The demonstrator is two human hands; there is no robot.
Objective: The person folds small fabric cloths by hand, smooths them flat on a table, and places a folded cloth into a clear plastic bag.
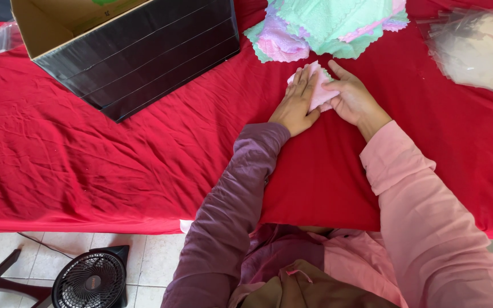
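- The left hand (296, 102) lies flat, palm down, with fingers straight and close together, pressing on the left part of a small pink cloth (318, 91).
- The right hand (349, 98) rests on the right part of the same cloth, thumb stretched up and away from the palm, the other fingers bent inward onto the fabric (they pinch or press it; which one cannot be told).
- Both forearms reach forward from the bottom of the view, the left in a dull purple sleeve (232, 199), the right in a light pink sleeve (423, 205).
- The pink cloth sits on the red table cover (115, 154), just below a pile of cloths (326, 25) in mint green and pink with zigzag edges; most of the small cloth is hidden under the two hands.
- The pile is cut off by the top edge.
- A cardboard box (138, 51) with black outer walls stands at the upper left, open at the top; its inside shows bare brown board and a scrap of green at the edge.
- A stack of clear plastic bags (477, 48) lies at the upper right, partly out of view.
- A black fan (89, 279) stands on the tiled floor, lower left.
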